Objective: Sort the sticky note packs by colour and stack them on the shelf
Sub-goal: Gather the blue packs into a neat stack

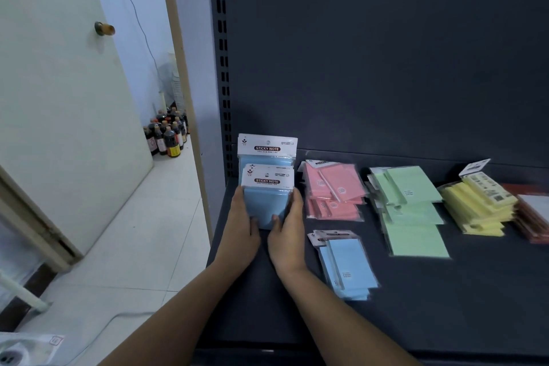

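1. The shelf [445, 306] is flat, matt, dark grey metal, with a slotted upright post at its back left corner.
2. The blue stack [266, 205] sits near that corner. It is made of square pads in glossy plastic with white card headers printed "STICKY NOTE". Another blue pack [267, 147] rises behind it, close to the back panel.
3. The left grip [240, 217] clamps the stack's left side, fingers along the edge and thumb on the near face.
4. The right grip [286, 226] clamps the right side the same way.
5. Along the back edge lie loose, shiny piles: pink packs [335, 190], green packs [413, 211] and yellow packs [478, 208].
6. More loose blue packs [346, 264] lie flat towards the front edge.
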### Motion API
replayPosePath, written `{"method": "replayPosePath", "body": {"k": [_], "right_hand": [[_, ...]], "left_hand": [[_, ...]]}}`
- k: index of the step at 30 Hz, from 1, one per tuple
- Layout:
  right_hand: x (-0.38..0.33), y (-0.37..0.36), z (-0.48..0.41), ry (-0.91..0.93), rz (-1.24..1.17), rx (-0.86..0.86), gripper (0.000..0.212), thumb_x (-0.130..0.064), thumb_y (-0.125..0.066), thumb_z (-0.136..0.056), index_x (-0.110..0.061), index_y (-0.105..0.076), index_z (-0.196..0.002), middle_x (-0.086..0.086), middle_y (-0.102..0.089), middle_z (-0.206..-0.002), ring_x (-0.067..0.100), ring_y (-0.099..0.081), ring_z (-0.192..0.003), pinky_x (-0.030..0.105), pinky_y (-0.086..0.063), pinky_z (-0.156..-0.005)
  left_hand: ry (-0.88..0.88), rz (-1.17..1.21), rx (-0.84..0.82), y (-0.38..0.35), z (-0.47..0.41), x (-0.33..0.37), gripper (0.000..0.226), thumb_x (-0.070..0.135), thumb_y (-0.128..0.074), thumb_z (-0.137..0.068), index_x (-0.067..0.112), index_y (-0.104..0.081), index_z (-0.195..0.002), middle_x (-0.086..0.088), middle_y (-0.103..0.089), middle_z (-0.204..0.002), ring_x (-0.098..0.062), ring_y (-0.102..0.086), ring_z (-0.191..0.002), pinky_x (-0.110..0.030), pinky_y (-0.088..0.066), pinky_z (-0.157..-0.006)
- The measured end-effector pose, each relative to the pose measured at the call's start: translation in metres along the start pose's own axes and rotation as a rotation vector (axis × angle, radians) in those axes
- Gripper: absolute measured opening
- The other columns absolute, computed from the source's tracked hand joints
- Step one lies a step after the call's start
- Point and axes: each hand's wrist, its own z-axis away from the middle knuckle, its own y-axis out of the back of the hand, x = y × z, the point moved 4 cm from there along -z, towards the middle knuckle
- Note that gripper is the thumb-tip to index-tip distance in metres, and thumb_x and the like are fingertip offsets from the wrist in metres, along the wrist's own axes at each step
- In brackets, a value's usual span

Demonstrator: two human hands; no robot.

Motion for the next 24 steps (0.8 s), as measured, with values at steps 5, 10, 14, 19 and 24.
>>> {"method": "replayPosePath", "body": {"k": [5, 10, 14, 19, 24], "right_hand": [[0.001, -0.007, -0.028, 0.022, 0.066, 0.045, 0.064, 0.011, -0.043, -0.086, -0.014, -0.03, -0.143, 0.002, -0.041, -0.144, 0.014, -0.038, -0.133, 0.03, -0.03, -0.112], [0.008, -0.015, -0.039, 0.04, 0.214, 0.107, 0.061, 0.003, -0.05, -0.088, -0.016, -0.032, -0.143, 0.005, -0.041, -0.138, 0.018, -0.037, -0.131, 0.026, -0.028, -0.11], [0.007, -0.017, -0.057, 0.055, 0.312, 0.146, 0.059, -0.003, -0.051, -0.09, -0.017, -0.031, -0.144, 0.008, -0.04, -0.133, 0.022, -0.038, -0.127, 0.034, -0.031, -0.109], [0.012, -0.022, -0.057, 0.043, 0.354, 0.12, 0.061, -0.004, -0.048, -0.092, -0.021, -0.027, -0.146, 0.009, -0.041, -0.129, 0.024, -0.041, -0.121, 0.036, -0.033, -0.107], [0.011, -0.022, -0.061, 0.023, 0.346, 0.099, 0.063, -0.005, -0.047, -0.092, -0.019, -0.021, -0.148, 0.008, -0.043, -0.131, 0.023, -0.041, -0.122, 0.032, -0.033, -0.106]], "left_hand": [[0.011, -0.037, 0.078, -0.004, -0.027, -0.006, 0.069, -0.01, -0.046, -0.085, 0.013, -0.021, -0.145, -0.004, -0.038, -0.142, 0.001, -0.03, -0.119, -0.002, -0.022, -0.096], [0.024, -0.081, 0.158, -0.006, -0.037, -0.014, 0.063, -0.008, -0.052, -0.085, 0.009, -0.03, -0.141, -0.01, -0.039, -0.136, -0.015, -0.038, -0.125, -0.014, -0.029, -0.097], [0.025, -0.156, 0.197, -0.01, -0.053, -0.011, 0.058, -0.004, -0.052, -0.088, 0.004, -0.03, -0.141, -0.013, -0.038, -0.134, -0.021, -0.038, -0.125, -0.016, -0.028, -0.097], [0.078, -0.156, 0.198, -0.01, -0.054, -0.02, 0.053, 0.0, -0.052, -0.089, 0.005, -0.033, -0.139, -0.011, -0.039, -0.132, -0.022, -0.041, -0.123, -0.022, -0.033, -0.098], [0.083, -0.166, 0.199, -0.011, -0.057, -0.019, 0.054, 0.004, -0.054, -0.089, 0.005, -0.034, -0.139, -0.012, -0.04, -0.131, -0.021, -0.041, -0.122, -0.022, -0.033, -0.097]]}}
